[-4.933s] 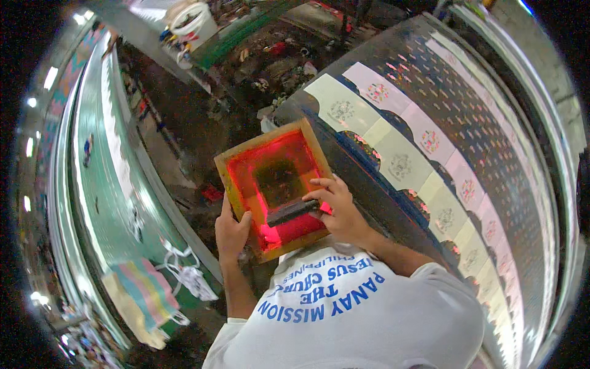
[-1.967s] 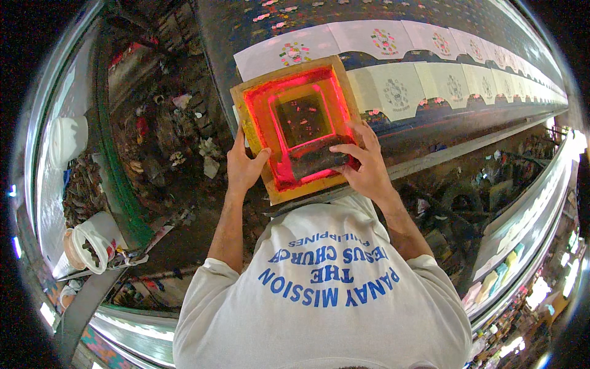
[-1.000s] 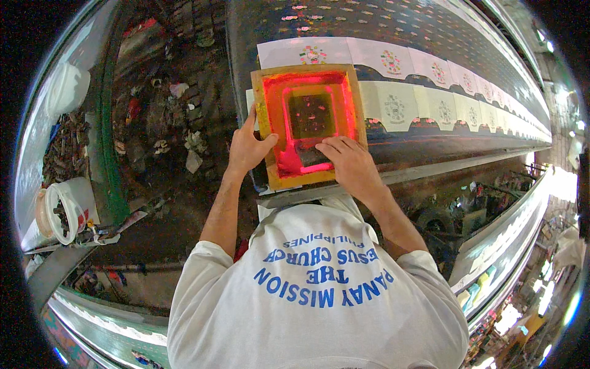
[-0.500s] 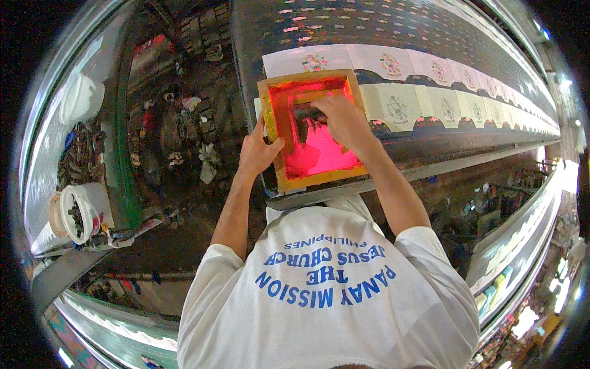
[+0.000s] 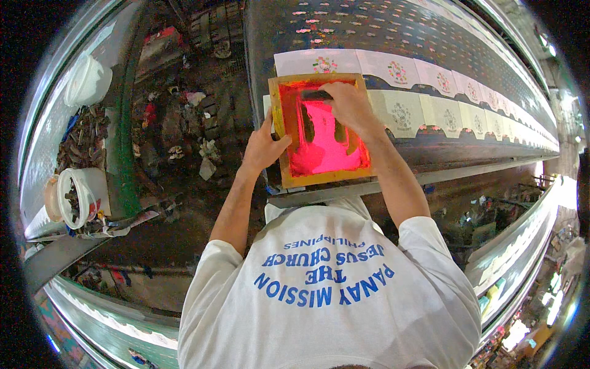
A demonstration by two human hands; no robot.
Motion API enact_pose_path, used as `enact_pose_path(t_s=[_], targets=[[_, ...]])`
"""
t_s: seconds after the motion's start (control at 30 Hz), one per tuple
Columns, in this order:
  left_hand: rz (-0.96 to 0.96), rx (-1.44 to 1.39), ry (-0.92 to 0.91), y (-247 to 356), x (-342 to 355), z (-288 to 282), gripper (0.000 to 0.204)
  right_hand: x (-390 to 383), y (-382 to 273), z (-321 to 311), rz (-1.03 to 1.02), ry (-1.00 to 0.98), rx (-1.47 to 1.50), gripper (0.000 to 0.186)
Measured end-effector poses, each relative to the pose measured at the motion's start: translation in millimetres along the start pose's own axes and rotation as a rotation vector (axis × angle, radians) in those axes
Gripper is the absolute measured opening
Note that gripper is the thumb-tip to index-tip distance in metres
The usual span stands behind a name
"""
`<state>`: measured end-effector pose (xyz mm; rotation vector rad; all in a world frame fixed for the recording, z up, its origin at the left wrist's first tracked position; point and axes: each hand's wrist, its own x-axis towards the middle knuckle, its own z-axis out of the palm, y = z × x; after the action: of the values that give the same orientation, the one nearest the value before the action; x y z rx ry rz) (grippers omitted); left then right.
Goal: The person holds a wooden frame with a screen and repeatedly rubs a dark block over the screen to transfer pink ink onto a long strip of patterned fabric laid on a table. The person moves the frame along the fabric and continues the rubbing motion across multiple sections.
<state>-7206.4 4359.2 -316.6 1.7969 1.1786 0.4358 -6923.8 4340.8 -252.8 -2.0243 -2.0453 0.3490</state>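
Note:
A wooden screen-printing frame [image 5: 284, 166] lies on the long dark table, with bright pink ink [image 5: 329, 157] pooled toward its near end. My left hand [image 5: 265, 146] grips the frame's left side, thumb on the upper face and fingers along the outer side. Inside the frame, near the far end, my right hand [image 5: 351, 107] is closed around a dark squeegee [image 5: 314, 95]. A pink streak runs from the squeegee back to the pool. What lies under the frame is mostly hidden.
Behind the frame runs a row of white fabric pieces [image 5: 387, 69] with coloured prints. Pale yellow pieces [image 5: 442, 115] with grey prints extend right. Left, across a cluttered dark floor [image 5: 190, 135], stand white buckets [image 5: 86, 197] on another table. A metal rail [image 5: 332, 194] edges my table.
My right hand has pushed the squeegee toward the far end of the frame, and the pink streak behind it is longer. My left hand keeps its hold. The whole view has shifted slightly.

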Motion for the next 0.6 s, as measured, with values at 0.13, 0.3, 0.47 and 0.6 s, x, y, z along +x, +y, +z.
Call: enact_pose_path(t_s=[0.13,0.3,0.47,0.6], targets=[[-0.009,0.072,-0.032,-3,3,0,0.102,-51,-14,10,-0.033,0.067,0.029,0.035],[-0.171,0.133,-0.139,34,1,-8,0.102,-133,-38,8,-0.04,0.051,0.047,0.046],[-0.158,0.162,-0.145,35,-1,-6,0.099,-139,-42,2,-0.076,0.047,0.063,0.046],[0.037,0.167,-0.018,28,1,7,0.102,-150,-24,-2,-0.056,0.097,0.144,0.05]])
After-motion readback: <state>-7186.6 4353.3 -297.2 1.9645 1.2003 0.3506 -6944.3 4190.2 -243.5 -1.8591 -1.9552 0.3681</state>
